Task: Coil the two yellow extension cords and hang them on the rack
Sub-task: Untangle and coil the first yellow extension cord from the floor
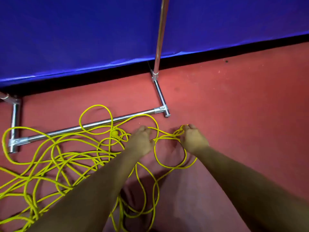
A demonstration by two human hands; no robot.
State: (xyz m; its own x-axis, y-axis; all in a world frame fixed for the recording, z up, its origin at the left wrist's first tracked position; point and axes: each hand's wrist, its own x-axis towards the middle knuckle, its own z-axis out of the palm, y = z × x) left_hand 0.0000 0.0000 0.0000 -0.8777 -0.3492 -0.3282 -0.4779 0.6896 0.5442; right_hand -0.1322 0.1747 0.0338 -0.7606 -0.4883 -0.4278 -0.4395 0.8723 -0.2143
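A: Since the yellow cords (55,158) sprawl tangled on the red floor (234,106), left and near, over the base bar of the rack (93,125), where to hold?

B: Light, limp, likely to snag, I'd judge. The right hand (192,139) grips small loops; the left hand (142,139) grips the strand feeding them. Take it there. No container shows.

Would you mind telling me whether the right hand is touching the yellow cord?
Touching. The head view shows the right hand curled round a few loops of the yellow cord, which hang below its grip.
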